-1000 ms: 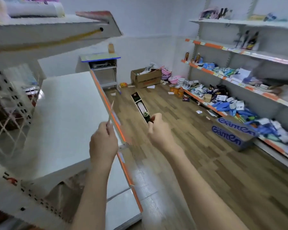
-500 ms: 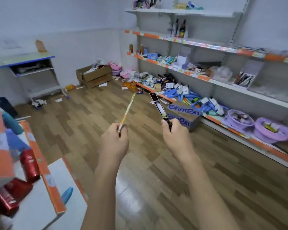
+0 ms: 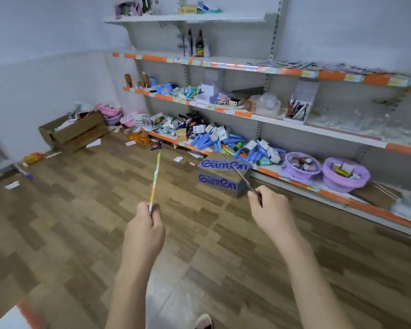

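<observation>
My left hand (image 3: 144, 230) grips the lower end of a thin, flat, pastel-coloured package (image 3: 155, 180) that stands nearly upright, seen edge-on. My right hand (image 3: 269, 210) pinches the end of a thin dark flat package (image 3: 239, 174), also edge-on, which slants up and to the left in front of a cardboard box. Both hands are held out at about chest height above the wooden floor, roughly a hand's width apart.
A blue-lettered cardboard box (image 3: 223, 176) sits on the floor by the wall shelving (image 3: 247, 115), whose low shelf is piled with small packs. Two purple baskets (image 3: 323, 172) stand at the right. An open brown carton (image 3: 74, 132) lies by the far wall. A shelf corner (image 3: 10, 317) shows bottom left.
The view has swung right, away from the white shelf unit and toward the wall shelving. Both hands keep their packages; the dark one has turned edge-on.
</observation>
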{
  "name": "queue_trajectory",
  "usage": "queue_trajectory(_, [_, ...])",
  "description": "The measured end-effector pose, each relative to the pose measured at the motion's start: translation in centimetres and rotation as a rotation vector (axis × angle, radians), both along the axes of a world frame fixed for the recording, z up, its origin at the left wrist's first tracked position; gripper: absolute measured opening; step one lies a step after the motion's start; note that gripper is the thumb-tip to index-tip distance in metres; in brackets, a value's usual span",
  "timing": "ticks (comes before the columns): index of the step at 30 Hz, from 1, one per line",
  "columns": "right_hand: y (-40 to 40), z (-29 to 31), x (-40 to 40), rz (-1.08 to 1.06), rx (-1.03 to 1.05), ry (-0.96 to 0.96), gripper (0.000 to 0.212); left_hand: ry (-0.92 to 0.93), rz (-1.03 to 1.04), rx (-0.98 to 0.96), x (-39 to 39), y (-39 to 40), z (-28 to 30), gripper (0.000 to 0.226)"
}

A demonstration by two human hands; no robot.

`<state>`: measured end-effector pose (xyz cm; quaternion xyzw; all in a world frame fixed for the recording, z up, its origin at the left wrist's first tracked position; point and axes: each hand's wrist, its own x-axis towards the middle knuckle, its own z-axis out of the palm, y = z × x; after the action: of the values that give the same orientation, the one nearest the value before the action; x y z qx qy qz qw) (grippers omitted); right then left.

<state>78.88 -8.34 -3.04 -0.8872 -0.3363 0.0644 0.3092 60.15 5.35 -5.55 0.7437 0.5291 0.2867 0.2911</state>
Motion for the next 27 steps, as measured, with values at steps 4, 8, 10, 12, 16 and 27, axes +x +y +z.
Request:
queue_trajectory(4, [2.9, -0.6, 5.8, -0.130, -0.015, 0.020, 0.027, -0.010, -0.099, 0.006, 6.0, 5.7, 0.3, 0.030])
queue_trajectory(8, [5.5, -0.6, 11.0, -0.262, 0.028, 0.007, 0.032, -0.059, -0.210, 0.041, 13.5, 11.1, 2.7, 0.033])
queue_trajectory(10, [6.0, -0.5, 13.2, -0.331, 0.050, -0.011, 0.032, -0.077, -0.273, 0.056, 17.4, 12.5, 3.4, 0.034])
queue_trajectory(12, [6.1, -0.7, 15.3, -0.400, 0.057, -0.017, 0.030, -0.109, -0.343, 0.025, 20.9, 13.1, 3.6, 0.035])
queue_trajectory(16, [6.2, -1.4, 20.2, -0.493, 0.063, 0.001, 0.030, -0.091, -0.467, -0.009, 27.7, 13.8, 2.8, 0.037])
queue_trajectory(27, [5.5, 0.0, 38.9, -0.539, 0.046, -0.075, 0.031, -0.072, -0.577, 0.021, 47.9, 14.8, 2.7, 0.031])
